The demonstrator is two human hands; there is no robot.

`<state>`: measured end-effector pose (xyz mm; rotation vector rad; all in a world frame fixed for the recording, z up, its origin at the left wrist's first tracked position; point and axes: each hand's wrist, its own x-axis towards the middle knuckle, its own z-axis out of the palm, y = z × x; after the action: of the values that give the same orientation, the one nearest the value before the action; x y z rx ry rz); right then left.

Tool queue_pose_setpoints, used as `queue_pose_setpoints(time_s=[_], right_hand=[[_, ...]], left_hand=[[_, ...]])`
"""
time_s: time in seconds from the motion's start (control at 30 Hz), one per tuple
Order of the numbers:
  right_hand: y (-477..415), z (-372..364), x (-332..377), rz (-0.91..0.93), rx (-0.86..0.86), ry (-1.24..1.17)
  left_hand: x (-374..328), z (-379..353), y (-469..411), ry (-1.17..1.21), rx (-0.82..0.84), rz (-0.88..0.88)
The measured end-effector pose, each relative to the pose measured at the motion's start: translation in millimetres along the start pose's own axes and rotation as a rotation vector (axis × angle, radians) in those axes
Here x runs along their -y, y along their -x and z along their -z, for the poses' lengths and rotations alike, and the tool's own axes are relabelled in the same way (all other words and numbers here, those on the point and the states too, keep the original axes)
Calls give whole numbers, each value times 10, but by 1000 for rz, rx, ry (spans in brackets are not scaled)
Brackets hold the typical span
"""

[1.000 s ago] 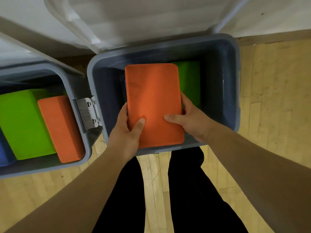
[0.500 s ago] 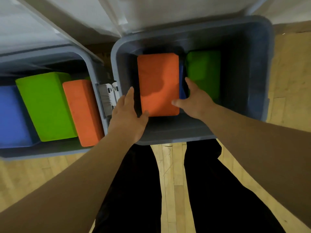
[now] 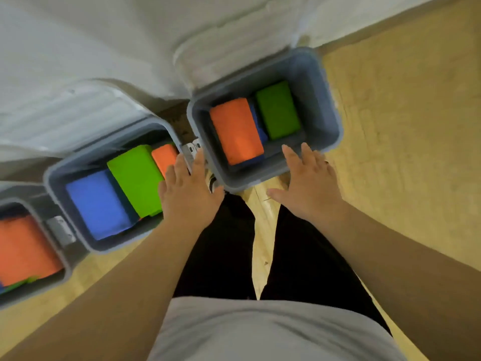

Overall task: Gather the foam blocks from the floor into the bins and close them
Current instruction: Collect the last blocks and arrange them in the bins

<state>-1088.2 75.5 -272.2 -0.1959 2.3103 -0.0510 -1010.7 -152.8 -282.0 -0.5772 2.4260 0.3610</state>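
Foam block [image 3: 235, 131], orange and rectangular, lies by the left wall of the grey plastic bin [image 3: 335, 121], beside a green foam block [image 3: 278, 110]. My left hand [image 3: 188, 188] and right hand [image 3: 307, 186] hover empty, fingers spread, by its near corners. Blocks stacked proud could stop the white lid [image 3: 234, 58] seating.

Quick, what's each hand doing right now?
Left hand: open, fingers spread, holding nothing.
Right hand: open, fingers spread, holding nothing.
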Motion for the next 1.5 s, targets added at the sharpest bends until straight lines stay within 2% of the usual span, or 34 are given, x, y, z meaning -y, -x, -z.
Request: queue_pose_setpoints(time_s=[0.27,0.57,0.77,0.87,1.07,1.23,1.37,1.5], right_hand=[[1627,-103,131,-284,-87,-202],[2994,-723,-10,-551,-176,-342],[4300,-1919,128,-836,-221,-563],[5101,-2685,322,-993,-246,-658],[6577,-4026,973,-1407,-310,-945],[7208,-4581,1302,-1652,-337,-1126],[7453,-4815,1304,-1779,-374,-1237],[7610,-5014,1023,-1830,-380,-1326]], left_hand=[[162,974,809,-354,15,-466],[-66,1011,1441,-585,-169,-845],[-186,318,2379,-689,-175,-1164],[-156,-129,3014,-795,-92,-1277],[-264,-1093,4397,-1002,1,-1614],[-411,-1640,5398,-1097,6,-1915],[-603,-1951,5954,-1196,6,-2021],[-936,-2358,6358,-1258,8,-2103]])
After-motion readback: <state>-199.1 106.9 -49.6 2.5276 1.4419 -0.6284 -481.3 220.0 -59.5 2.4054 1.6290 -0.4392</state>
